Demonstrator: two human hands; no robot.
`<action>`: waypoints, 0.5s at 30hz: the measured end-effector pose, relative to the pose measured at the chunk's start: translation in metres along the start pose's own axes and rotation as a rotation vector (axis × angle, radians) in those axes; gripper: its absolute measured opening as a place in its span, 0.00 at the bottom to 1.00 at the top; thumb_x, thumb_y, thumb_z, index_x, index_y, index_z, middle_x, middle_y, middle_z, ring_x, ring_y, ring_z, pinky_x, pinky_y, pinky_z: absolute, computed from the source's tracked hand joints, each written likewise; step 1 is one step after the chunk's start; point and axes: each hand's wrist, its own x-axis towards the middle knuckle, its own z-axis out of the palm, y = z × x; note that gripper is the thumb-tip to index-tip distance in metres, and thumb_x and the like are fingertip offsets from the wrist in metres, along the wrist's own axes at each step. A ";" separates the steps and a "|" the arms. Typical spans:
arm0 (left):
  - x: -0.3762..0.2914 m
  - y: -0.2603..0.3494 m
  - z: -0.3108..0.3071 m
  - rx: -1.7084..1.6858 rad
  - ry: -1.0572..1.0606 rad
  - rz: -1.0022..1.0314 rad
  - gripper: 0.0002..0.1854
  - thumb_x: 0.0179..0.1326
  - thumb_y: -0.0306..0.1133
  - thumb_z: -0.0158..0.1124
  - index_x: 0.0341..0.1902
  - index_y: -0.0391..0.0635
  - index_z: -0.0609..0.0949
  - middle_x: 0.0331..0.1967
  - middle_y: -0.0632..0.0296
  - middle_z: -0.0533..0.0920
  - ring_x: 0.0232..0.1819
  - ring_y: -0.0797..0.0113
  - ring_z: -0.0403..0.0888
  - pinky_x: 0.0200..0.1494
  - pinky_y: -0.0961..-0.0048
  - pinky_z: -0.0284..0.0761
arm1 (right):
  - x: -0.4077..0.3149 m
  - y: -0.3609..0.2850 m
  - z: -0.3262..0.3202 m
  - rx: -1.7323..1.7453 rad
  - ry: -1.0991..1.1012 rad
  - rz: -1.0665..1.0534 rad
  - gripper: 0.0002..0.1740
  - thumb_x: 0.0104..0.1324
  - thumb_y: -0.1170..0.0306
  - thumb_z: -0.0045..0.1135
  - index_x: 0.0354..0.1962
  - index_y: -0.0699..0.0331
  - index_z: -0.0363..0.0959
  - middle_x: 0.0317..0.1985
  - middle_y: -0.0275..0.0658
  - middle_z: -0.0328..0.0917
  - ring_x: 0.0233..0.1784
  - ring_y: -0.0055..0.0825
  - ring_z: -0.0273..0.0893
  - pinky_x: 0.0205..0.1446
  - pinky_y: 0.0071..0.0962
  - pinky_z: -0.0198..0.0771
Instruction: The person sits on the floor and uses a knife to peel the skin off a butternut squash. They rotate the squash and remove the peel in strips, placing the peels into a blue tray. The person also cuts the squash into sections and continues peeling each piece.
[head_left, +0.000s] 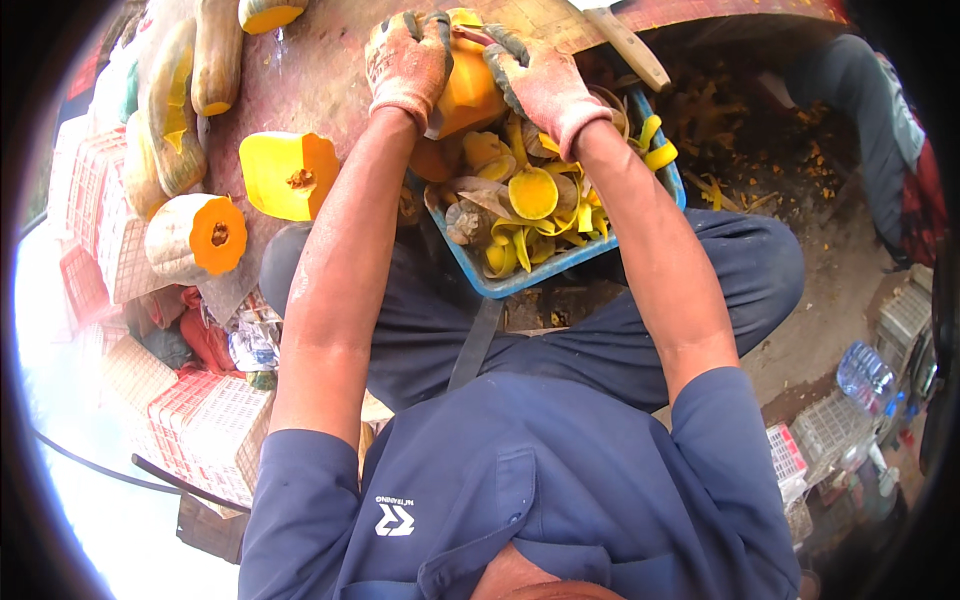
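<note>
Both hands wear pinkish gloves with dark fingertips. My left hand (409, 67) is curled against the left side of a peeled orange squash piece (466, 90), at the near edge of the worktable. My right hand (536, 79) grips a small reddish tool (472, 34), perhaps a peeler, across the top of the squash. The tool's far end reaches my left fingers, and its blade is hidden. Below the hands, a blue plastic crate (551, 266) holds yellow peel strips (525, 232) and cut squash ends (533, 193).
A knife with a wooden handle (630, 51) juts over the table edge at right. Cut squash pieces (289, 176) and whole squashes (172, 112) lie on the worktable (322, 75) at left. Plastic crates (214, 420) stand lower left. Another person's leg (847, 127) is at right.
</note>
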 end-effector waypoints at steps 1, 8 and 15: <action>0.000 0.000 -0.001 -0.001 0.006 -0.005 0.24 0.70 0.52 0.58 0.47 0.40 0.85 0.53 0.40 0.83 0.56 0.40 0.80 0.63 0.52 0.73 | -0.004 0.000 0.004 -0.037 0.022 -0.008 0.27 0.74 0.53 0.51 0.66 0.53 0.74 0.51 0.57 0.83 0.57 0.56 0.80 0.62 0.48 0.74; 0.001 0.005 0.006 0.032 0.066 -0.053 0.25 0.68 0.53 0.60 0.47 0.42 0.86 0.50 0.45 0.85 0.58 0.43 0.79 0.64 0.51 0.72 | -0.060 0.014 0.033 0.047 0.218 -0.130 0.24 0.74 0.60 0.52 0.64 0.57 0.73 0.41 0.61 0.82 0.46 0.59 0.81 0.52 0.51 0.76; -0.002 0.012 -0.002 -0.028 0.040 -0.102 0.25 0.67 0.54 0.61 0.46 0.42 0.86 0.49 0.43 0.85 0.56 0.41 0.80 0.62 0.52 0.74 | -0.126 0.031 0.043 0.106 -0.063 0.089 0.27 0.73 0.63 0.54 0.67 0.62 0.70 0.47 0.61 0.82 0.52 0.58 0.81 0.55 0.48 0.76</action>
